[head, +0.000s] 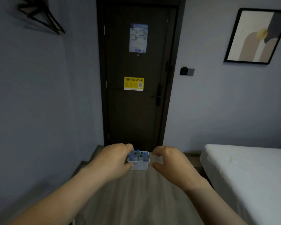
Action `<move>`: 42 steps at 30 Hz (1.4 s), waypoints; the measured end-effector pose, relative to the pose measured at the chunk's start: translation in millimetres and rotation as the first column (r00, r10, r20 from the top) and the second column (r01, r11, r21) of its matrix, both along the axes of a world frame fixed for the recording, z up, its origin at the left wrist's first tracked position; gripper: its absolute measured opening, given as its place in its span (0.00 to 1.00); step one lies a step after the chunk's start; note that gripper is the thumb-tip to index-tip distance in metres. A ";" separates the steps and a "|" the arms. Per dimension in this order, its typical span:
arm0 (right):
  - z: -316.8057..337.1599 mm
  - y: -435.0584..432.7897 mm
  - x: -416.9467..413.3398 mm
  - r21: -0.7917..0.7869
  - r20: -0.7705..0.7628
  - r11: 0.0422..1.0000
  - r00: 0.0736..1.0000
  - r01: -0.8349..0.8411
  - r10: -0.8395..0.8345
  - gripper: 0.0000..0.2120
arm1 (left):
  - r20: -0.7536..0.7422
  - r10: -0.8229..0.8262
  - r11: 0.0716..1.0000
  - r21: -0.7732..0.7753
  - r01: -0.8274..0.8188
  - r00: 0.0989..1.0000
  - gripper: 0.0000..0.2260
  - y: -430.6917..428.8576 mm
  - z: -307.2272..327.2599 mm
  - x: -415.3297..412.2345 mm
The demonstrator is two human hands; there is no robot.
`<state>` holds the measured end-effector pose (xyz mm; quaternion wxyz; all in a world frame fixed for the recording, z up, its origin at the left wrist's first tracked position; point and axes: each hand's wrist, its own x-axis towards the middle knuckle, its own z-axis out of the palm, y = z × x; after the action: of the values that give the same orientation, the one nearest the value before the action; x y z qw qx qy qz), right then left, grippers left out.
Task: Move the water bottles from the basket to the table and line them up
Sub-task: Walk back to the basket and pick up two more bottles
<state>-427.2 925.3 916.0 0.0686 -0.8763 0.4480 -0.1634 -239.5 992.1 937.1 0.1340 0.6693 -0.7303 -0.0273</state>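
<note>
Left hand point(115, 158), right hand point(167, 161): cupped wide, empty, flanking basket point(139, 166); water bottles point(139, 155) likely light, slick, so grip below caps.

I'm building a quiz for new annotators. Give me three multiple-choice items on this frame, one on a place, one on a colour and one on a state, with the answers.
1. Where does the basket stand?
A) on a chair
B) on the floor before the door
C) on a table

2. What colour is the basket?
A) red
B) black
C) white

3. What is the right hand doing?
A) gripping a bottle
B) holding nothing, fingers curved
C) holding a phone

Answers:
1 B: the basket sits on the floor, just in front of the dark door.
2 C: its slotted wall is plainly white.
3 B: the right hand is in the air to the right of the basket, with nothing between thumb and fingers.
</note>
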 end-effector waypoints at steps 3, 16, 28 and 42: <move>-2.0 -54.7 5.6 0.023 0.005 1.000 1.000 -0.005 0.005 0.15 | -0.011 0.006 1.000 0.011 -0.006 1.000 0.11 -50.4 -2.2 5.4; -48.3 -279.3 46.8 0.085 -0.066 0.996 0.997 0.040 -0.034 0.15 | -0.043 0.011 0.997 0.077 -0.008 0.999 0.12 -272.6 -39.2 54.7; -84.6 -466.3 95.0 0.203 -0.119 0.974 0.990 0.096 -0.073 0.16 | -0.058 -0.012 0.977 0.213 0.024 0.998 0.12 -474.0 -70.5 108.6; -117.3 -706.2 108.3 0.300 -0.111 0.954 0.992 -0.025 0.061 0.14 | -0.076 0.146 0.963 0.238 -0.124 0.986 0.08 -682.7 -124.6 124.5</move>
<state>-318.9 219.1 798.6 0.1765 -0.8737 0.4517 -0.0398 -115.1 309.3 812.6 0.0902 0.7265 -0.6679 -0.1343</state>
